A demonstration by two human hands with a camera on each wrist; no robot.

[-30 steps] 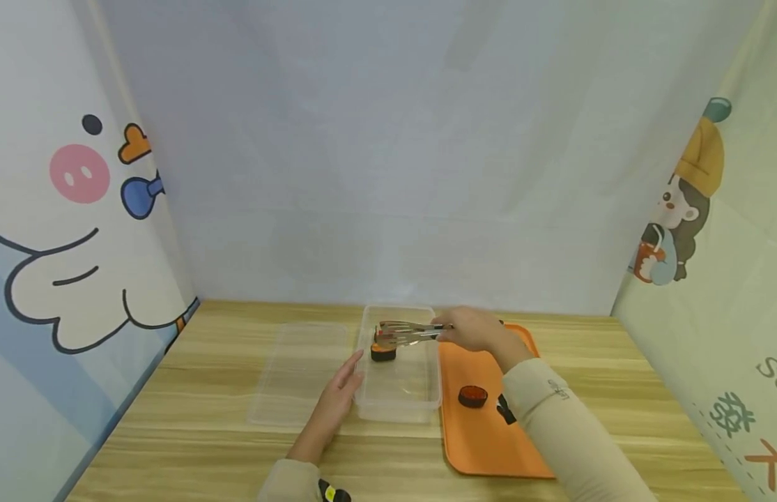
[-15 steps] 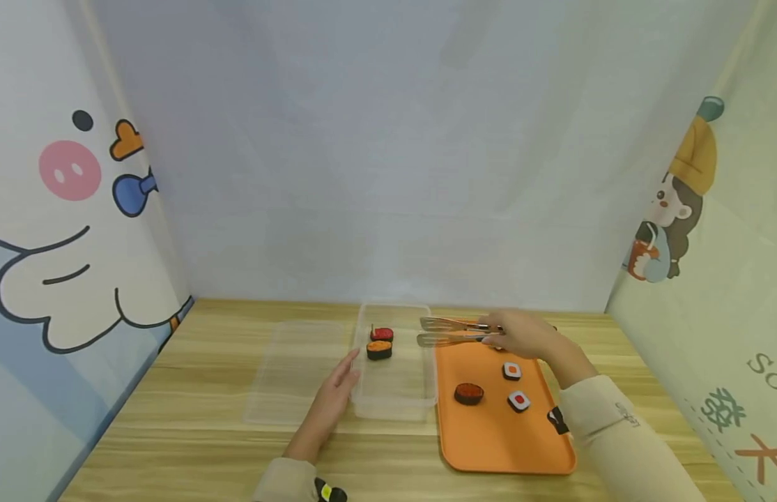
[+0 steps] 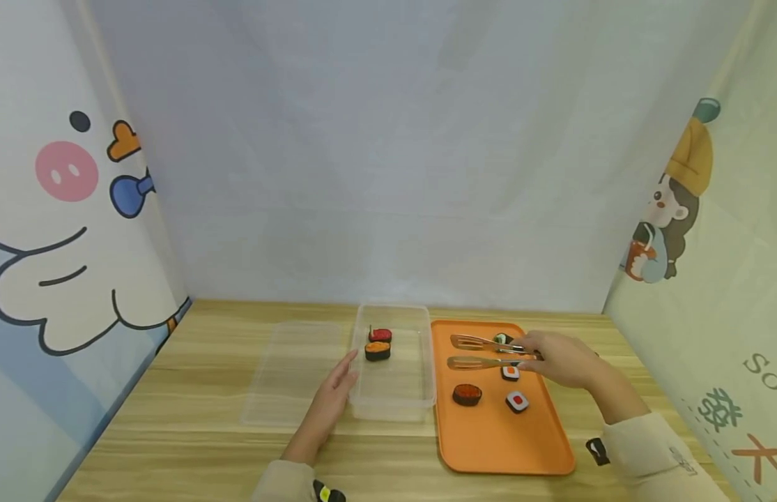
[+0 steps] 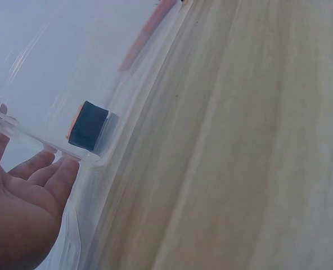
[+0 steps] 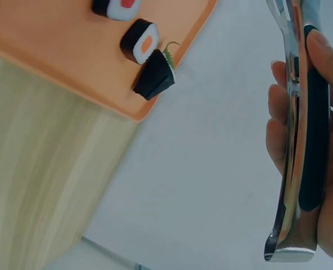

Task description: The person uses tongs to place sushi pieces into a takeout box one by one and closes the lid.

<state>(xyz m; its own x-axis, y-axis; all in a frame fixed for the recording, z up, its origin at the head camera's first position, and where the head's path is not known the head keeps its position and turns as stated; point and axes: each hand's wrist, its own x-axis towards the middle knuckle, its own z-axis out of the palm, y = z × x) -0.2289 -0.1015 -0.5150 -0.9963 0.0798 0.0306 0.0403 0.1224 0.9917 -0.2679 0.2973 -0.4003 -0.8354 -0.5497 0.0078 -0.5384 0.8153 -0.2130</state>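
My left hand [image 3: 326, 404] rests against the left wall of the clear plastic container [image 3: 394, 402], its fingers [image 4: 63, 183] fairly straight and touching the rim in the left wrist view. Inside that container sit an orange-topped toy sushi [image 3: 378, 351] and a red-topped one [image 3: 381, 335]. Over the orange tray [image 3: 497, 446], my right hand [image 3: 564, 359] grips metal serving tongs [image 5: 314, 152] by their black handles. The tongs' slotted ends are spread, with nothing seen between them. Below and around them lie a roe sushi [image 3: 467, 394], an orange-centred roll [image 3: 510, 373], a red-centred roll [image 3: 516, 401] and a dark hand roll [image 5: 155, 76].
A flat translucent lid [image 3: 294, 376] lies on the wooden table [image 3: 194, 397], left of the container. Pale curtain [image 3: 394, 174] stands behind the table, with printed cloths at both sides. The tray is directly right of the container.
My right hand has drawn the tongs from the container rightward to over the tray. The tongs have spread, and the orange-topped sushi stays in the container. My left hand keeps its place.
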